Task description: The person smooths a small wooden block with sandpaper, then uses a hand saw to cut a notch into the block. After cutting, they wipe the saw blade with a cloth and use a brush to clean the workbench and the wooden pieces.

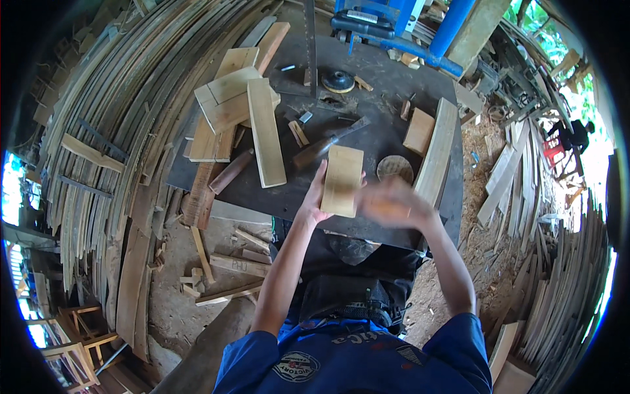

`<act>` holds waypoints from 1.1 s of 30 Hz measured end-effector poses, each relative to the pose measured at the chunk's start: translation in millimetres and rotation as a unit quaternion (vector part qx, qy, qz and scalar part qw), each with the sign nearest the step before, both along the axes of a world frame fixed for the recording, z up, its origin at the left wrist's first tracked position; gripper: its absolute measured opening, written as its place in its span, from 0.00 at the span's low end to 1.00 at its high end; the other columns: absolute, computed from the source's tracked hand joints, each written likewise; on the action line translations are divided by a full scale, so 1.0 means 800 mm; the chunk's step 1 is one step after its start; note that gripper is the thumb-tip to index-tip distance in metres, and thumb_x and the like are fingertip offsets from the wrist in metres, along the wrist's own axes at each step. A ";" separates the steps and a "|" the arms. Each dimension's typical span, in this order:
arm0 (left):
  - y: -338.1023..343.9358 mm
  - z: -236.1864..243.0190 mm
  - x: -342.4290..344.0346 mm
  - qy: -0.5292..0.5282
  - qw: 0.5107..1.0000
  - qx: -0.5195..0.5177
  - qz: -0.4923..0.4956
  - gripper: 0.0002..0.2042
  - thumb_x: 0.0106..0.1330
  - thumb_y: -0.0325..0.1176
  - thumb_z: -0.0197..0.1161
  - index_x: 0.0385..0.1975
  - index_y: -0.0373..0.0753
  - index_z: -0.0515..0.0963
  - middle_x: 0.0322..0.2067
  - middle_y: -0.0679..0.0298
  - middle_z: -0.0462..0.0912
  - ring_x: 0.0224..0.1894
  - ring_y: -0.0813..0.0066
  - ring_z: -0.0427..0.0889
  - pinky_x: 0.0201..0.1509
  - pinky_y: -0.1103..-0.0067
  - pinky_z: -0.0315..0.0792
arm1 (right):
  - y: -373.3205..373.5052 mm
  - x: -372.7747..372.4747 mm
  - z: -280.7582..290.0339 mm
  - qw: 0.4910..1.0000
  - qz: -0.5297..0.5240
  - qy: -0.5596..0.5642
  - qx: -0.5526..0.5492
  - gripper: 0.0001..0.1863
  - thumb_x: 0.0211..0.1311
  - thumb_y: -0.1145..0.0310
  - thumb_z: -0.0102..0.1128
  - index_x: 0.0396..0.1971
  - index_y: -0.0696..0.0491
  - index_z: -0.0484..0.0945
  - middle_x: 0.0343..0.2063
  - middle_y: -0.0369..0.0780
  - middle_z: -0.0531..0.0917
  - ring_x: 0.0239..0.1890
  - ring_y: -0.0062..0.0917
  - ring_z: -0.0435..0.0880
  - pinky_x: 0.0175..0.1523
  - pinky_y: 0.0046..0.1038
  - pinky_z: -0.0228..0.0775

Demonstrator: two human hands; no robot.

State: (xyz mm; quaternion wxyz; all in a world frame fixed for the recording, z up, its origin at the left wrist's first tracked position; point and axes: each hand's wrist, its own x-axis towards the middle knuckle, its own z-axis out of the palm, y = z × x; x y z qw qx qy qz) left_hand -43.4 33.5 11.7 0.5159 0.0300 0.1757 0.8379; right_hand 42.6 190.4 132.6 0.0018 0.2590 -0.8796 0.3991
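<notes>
My left hand (316,194) grips a rectangular light wood block (343,178) by its left side, above the front of the dark worktable (374,141). At the block's right edge is my right hand (396,202), smeared by motion. An orange-brown patch shows within that blur, but I cannot make out whether it is a held thing. Just beyond the block lies a chisel-like tool (314,152) with a wooden handle and a metal blade. A round wooden piece (394,168) sits beyond my right hand.
Stacked boards (226,98) and a long plank (267,134) occupy the table's left side. A brown wooden handle (231,172) lies near them. On the right are a long board (438,151) and a small block (419,131). A round black disc (338,81) sits farther back, before blue machinery (400,39).
</notes>
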 end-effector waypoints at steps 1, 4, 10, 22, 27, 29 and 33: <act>0.003 0.000 -0.002 0.004 1.000 -0.004 -0.005 0.34 0.60 0.61 0.44 0.58 0.39 0.60 0.53 0.53 0.68 0.54 0.56 0.69 0.55 0.64 0.66 | -0.012 0.012 0.004 0.977 0.159 -0.124 -0.068 0.04 0.50 0.75 0.54 0.27 0.56 0.75 0.23 0.40 0.80 0.27 0.27 0.80 0.35 0.25 0.70; 0.001 0.001 0.000 0.014 1.000 -0.002 -0.010 0.34 0.60 0.59 0.46 0.58 0.38 0.59 0.54 0.54 0.67 0.56 0.58 0.67 0.55 0.65 0.66 | -0.024 0.032 0.011 0.940 0.217 -0.259 -0.047 0.07 0.51 0.69 0.56 0.29 0.56 0.76 0.25 0.39 0.81 0.28 0.25 0.80 0.35 0.24 0.69; -0.002 0.012 0.004 0.052 0.998 -0.025 0.026 0.30 0.61 0.46 0.52 0.58 0.34 0.56 0.54 0.52 0.66 0.55 0.51 0.67 0.55 0.64 0.66 | 0.059 0.035 0.043 0.979 -0.165 -0.035 -0.114 0.04 0.47 0.76 0.60 0.25 0.57 0.77 0.25 0.37 0.80 0.28 0.19 0.77 0.34 0.19 0.68; 0.087 0.054 0.028 0.165 0.946 -0.239 -0.148 0.23 0.62 0.46 0.51 0.50 0.35 0.65 0.41 0.55 0.75 0.43 0.65 0.77 0.45 0.70 0.72 | 0.053 0.204 0.002 0.836 -0.501 0.001 -0.225 0.06 0.45 0.79 0.60 0.26 0.59 0.76 0.27 0.40 0.80 0.27 0.17 0.76 0.34 0.19 0.68; 0.101 0.032 0.019 0.144 0.937 -0.308 -0.078 0.20 0.60 0.43 0.55 0.46 0.35 0.68 0.38 0.58 0.76 0.39 0.70 0.77 0.42 0.71 0.72 | 0.060 0.195 0.020 0.873 -0.463 0.032 -0.147 0.05 0.46 0.79 0.60 0.26 0.59 0.76 0.29 0.40 0.81 0.24 0.17 0.77 0.30 0.18 0.69; 0.073 0.031 0.028 0.145 0.928 -0.344 -0.003 0.19 0.57 0.38 0.59 0.44 0.34 0.70 0.35 0.59 0.78 0.36 0.70 0.79 0.40 0.71 0.74 | 0.074 0.159 0.039 0.903 -0.413 0.096 -0.069 0.04 0.49 0.77 0.60 0.26 0.59 0.77 0.27 0.39 0.81 0.22 0.18 0.78 0.27 0.20 0.68; -0.072 0.086 0.047 0.185 0.928 -0.316 0.063 0.17 0.53 0.35 0.63 0.40 0.32 0.74 0.31 0.61 0.79 0.32 0.74 0.79 0.35 0.78 0.72 | 0.116 0.023 0.050 0.940 -0.294 0.161 0.066 0.04 0.53 0.72 0.56 0.27 0.56 0.77 0.23 0.38 0.79 0.24 0.27 0.79 0.30 0.25 0.68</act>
